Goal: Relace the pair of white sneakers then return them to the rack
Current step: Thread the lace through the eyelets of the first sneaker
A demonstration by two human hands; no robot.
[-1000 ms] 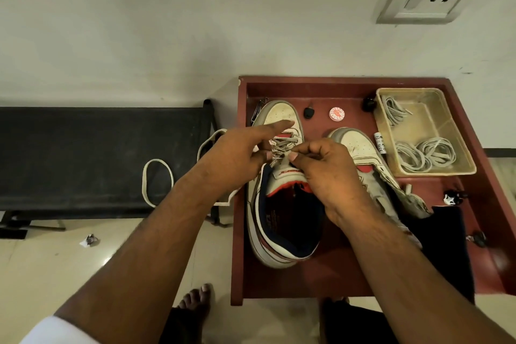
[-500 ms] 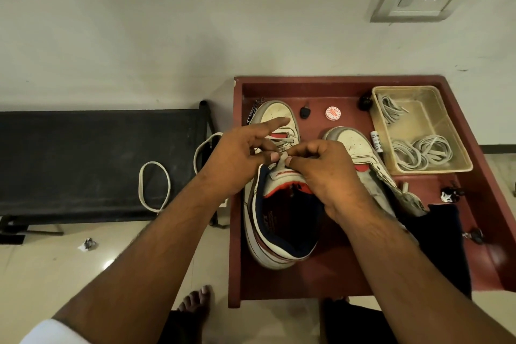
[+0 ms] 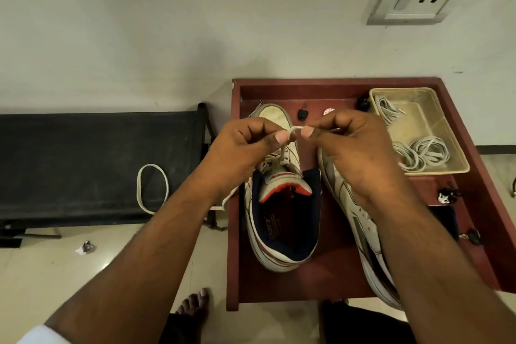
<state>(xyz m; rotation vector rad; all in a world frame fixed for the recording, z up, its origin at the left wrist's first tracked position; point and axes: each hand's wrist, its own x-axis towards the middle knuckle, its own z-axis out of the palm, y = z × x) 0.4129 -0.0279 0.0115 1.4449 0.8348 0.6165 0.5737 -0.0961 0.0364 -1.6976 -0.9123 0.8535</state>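
White lace (image 3: 296, 128) runs taut between both hands, which are raised together over the toe of the left sneaker (image 3: 282, 190). The left hand (image 3: 243, 153) pinches it between thumb and curled fingers, and the right hand (image 3: 354, 153) pinches it the same way just beside, thumbs nearly touching. From the pinch the lace drops into that sneaker's eyelets. This sneaker stands upright on the red-brown table (image 3: 307, 285), toe at twelve o'clock, its navy lining open. The second sneaker (image 3: 360, 220) lies at its three o'clock, tipped on its side, partly under the right forearm. At two o'clock a beige tray (image 3: 452, 159) holds coiled spare laces (image 3: 421, 152). At nine o'clock stands a black bench (image 3: 83, 165).
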